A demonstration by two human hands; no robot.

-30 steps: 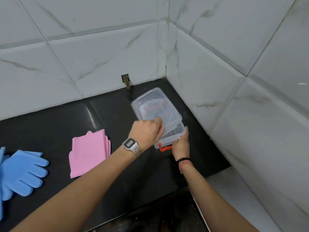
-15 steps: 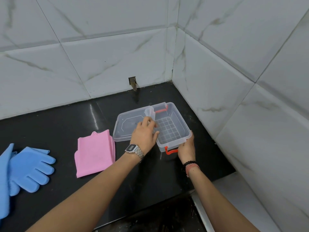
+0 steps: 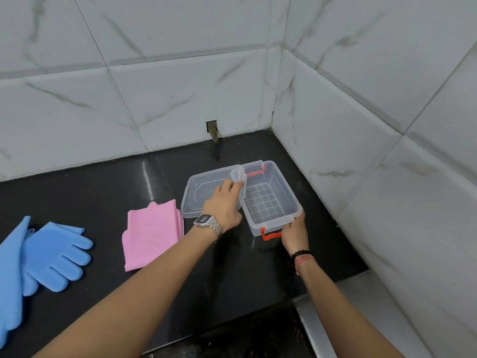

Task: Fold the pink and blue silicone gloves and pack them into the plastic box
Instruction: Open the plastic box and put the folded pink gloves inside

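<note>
The clear plastic box point(image 3: 289, 195) stands open and empty on the black counter, with orange latches at its near and far ends. Its clear lid point(image 3: 204, 189) lies flat just left of the box. My left hand point(image 3: 224, 205) rests on the lid's right edge, fingers touching it beside the box wall. My right hand point(image 3: 294, 232) grips the box's near right corner by the orange latch. The folded pink gloves point(image 3: 151, 232) lie left of the lid. The blue gloves point(image 3: 51, 254) lie unfolded at the far left.
The black counter point(image 3: 103, 182) meets white tiled walls point(image 3: 361, 125) behind and to the right, forming a corner just past the box. A small metal stub point(image 3: 213, 130) sticks out of the back wall. The counter's front edge runs near my forearms.
The lid came off the box and was laid flat to its left by my left hand. The box is now open. My right hand has stayed at the near corner.
</note>
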